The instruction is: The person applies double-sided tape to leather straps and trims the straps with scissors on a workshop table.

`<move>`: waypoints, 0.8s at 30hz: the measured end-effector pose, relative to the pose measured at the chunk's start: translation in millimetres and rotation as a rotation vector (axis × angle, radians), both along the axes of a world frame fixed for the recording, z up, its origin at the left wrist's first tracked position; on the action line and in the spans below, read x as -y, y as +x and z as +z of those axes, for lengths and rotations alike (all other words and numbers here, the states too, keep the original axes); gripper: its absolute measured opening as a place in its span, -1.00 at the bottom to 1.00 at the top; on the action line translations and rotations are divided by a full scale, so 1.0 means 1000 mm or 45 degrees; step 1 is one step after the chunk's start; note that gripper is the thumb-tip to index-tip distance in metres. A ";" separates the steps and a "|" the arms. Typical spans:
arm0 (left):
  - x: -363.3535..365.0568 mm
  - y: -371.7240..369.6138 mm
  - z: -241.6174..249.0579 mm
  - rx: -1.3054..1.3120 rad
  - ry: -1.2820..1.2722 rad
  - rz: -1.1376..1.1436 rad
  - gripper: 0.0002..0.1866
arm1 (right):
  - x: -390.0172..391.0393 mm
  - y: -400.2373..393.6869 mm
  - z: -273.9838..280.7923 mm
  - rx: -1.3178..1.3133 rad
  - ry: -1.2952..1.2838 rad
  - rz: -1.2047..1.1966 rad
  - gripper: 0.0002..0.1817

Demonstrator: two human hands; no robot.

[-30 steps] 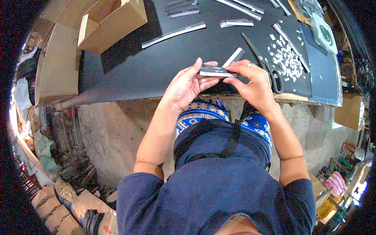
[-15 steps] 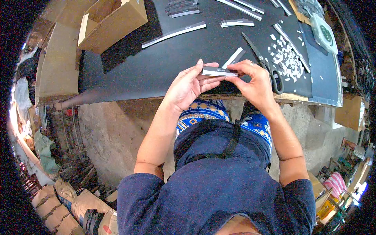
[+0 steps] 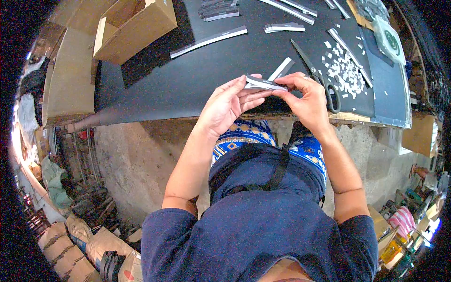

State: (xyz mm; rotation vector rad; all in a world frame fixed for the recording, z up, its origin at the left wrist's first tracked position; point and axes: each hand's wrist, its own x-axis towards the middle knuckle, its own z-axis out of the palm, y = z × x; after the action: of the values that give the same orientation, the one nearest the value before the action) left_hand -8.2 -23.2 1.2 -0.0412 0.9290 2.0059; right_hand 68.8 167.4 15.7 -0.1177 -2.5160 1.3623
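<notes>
Between my two hands, above the table's near edge, is a small bundle of black-and-white label strips [image 3: 268,83] with printing on the black side. My left hand [image 3: 226,102] pinches its left end between thumb and fingers, the other fingers stretched beneath it. At the right end, the thumb and fingers of my right hand [image 3: 307,96] are closed on it. The layers bow slightly apart near the left thumb. Just behind my hands lies another white-and-dark strip [image 3: 282,69]. Black-handled scissors [image 3: 314,70] rest beside my right hand, blades pointing away.
Small white cut pieces [image 3: 345,73] are scattered on the black tabletop [image 3: 150,96] at right, along a long strip [image 3: 350,56]. Farther back are a long strip [image 3: 209,41], short strips [image 3: 284,27] and a stack [image 3: 218,10]. An open cardboard box [image 3: 136,33] stands at left.
The strips in my hands have bowed and their layers have spread apart at the left end. Both hands have shifted very slightly. The scissors and loose pieces have not moved.
</notes>
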 end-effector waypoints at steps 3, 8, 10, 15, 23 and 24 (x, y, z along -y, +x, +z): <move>0.001 0.001 -0.002 -0.117 -0.071 0.002 -0.59 | 0.001 0.000 -0.002 -0.010 0.006 -0.014 -0.81; 0.001 0.001 -0.001 -0.385 -0.352 -0.016 -0.70 | 0.001 0.001 -0.003 -0.035 -0.051 0.029 -0.82; 0.001 0.000 -0.001 -0.452 -0.410 -0.045 -0.74 | -0.001 0.002 -0.005 -0.088 -0.033 0.018 -0.82; -0.002 -0.012 0.004 -0.844 -0.602 -0.005 -0.74 | -0.014 0.006 0.003 -0.152 -0.068 -0.066 -0.83; -0.055 -0.076 0.008 -1.009 -0.574 0.343 -0.78 | -0.037 0.025 0.015 -0.255 -0.127 -0.367 -0.80; -0.068 -0.086 0.007 -1.068 -0.592 0.336 -0.78 | -0.037 0.028 0.015 -0.261 -0.124 -0.371 -0.80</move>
State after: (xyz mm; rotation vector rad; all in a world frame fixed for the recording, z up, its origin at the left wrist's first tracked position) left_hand -94.5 44.4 8.0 0.4749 1.9952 2.0032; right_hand 96.6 204.7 31.1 -0.3331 -2.1664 1.3045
